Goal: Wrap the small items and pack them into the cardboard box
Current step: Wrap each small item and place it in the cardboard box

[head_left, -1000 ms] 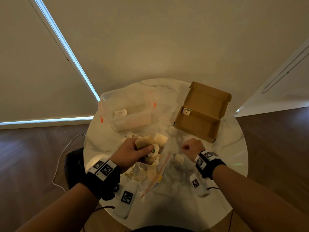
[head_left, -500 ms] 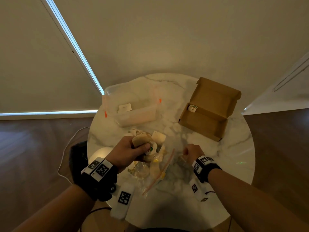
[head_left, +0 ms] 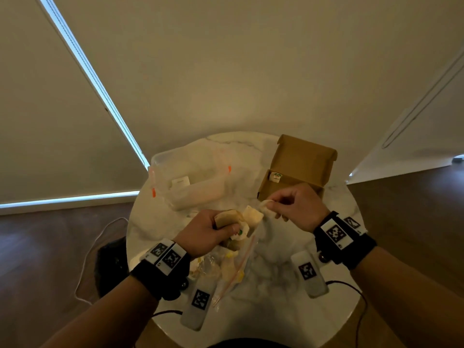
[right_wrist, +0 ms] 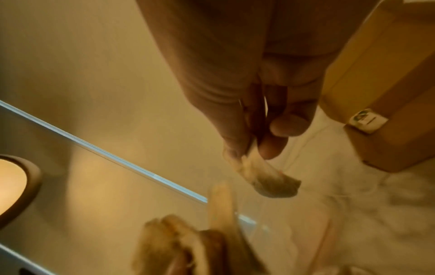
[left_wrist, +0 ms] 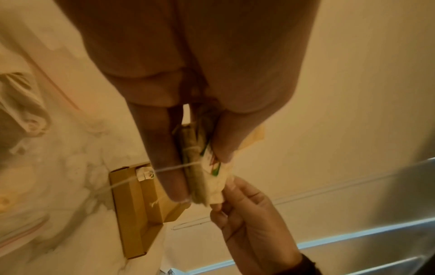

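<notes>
Above the marble bench [head_left: 288,310], the left hand [head_left: 203,234] grips a bundle of small packets [head_left: 233,222], fingers curled round it. The right hand [head_left: 296,209] pinches a pale wrapper [head_left: 266,204] just beside the bundle. The cardboard box [head_left: 301,159] lies open behind, holding one packet [head_left: 275,176].

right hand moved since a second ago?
Yes. The right hand rose from the tabletop toward the cardboard box, now overlapping its near wall, pinching a small item.

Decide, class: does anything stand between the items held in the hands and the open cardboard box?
Nothing visible does. The cardboard box lies open just beyond the right hand, holding one small packet; the left hand holds a bundle.
</notes>
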Demonstrator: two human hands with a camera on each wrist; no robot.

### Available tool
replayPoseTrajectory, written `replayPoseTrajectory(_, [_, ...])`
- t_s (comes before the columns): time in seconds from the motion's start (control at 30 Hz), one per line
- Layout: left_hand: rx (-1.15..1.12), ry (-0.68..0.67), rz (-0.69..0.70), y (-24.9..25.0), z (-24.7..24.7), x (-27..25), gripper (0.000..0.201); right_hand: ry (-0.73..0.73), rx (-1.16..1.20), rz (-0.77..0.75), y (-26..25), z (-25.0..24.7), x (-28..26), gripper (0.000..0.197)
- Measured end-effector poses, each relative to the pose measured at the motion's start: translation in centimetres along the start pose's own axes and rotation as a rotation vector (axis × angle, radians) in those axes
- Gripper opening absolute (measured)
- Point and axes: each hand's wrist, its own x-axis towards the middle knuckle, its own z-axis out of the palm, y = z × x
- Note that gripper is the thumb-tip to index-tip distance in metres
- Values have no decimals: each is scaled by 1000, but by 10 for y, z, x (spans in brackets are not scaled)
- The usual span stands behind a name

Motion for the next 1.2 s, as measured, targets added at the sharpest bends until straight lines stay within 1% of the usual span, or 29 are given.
replayPoseTrajectory(0.17, [2, -9, 20, 7, 5, 3, 15, -25, 75, -88, -23, 3, -6, 12])
replayPoseTrajectory(0.3, [-34, -6, 12, 7, 7, 5, 18, -53, 85, -119, -19, 7, -8, 15])
replayPoseTrajectory(0.47, [-88, 23, -16, 1, 6, 9, 15, -93, 157, -119, -14, 11, -9, 17])
replayPoseTrajectory(0.53, [-96, 26, -23, -1, 5, 13, 14, -101, 132, -116, -12, 12, -6, 16])
replayPoseTrajectory(0.6, [-105, 35, -27, -4, 4, 17, 13, -88, 42, -124, -7, 14, 0, 13])
replayPoseTrajectory(0.67, [-130, 72, -29, -9, 2, 24, 14, -57, -69, -122, 1, 12, 10, 11])
replayPoseTrajectory(0.73, [-153, 130, -45, -13, -1, 30, 13, 1, -160, -59, 14, 2, 27, 12])
replayPoseTrajectory(0.8, [-160, 181, -65, -17, -6, 36, 12, 70, -272, 44, 30, -14, 50, 13])
replayPoseTrajectory(0.87, [-167, 203, -90, -21, -11, 40, 13, 127, -379, 143, 47, -30, 77, 15])
replayPoseTrajectory(0.9, [-164, 199, -100, -24, -14, 41, 13, 127, -427, 184, 55, -36, 91, 17])
replayPoseTrajectory(0.97, [-148, 201, -125, -29, -19, 46, 13, 80, -515, 256, 70, -41, 115, 21])
replayPoseTrajectory(1.07, [-154, 242, -168, -38, -25, 52, 11, -6, -645, 307, 87, -35, 140, 23])
replayPoseTrajectory(1.2, [-184, 268, -206, -48, -29, 65, 11, -120, -635, 342, 112, -15, 178, 23])
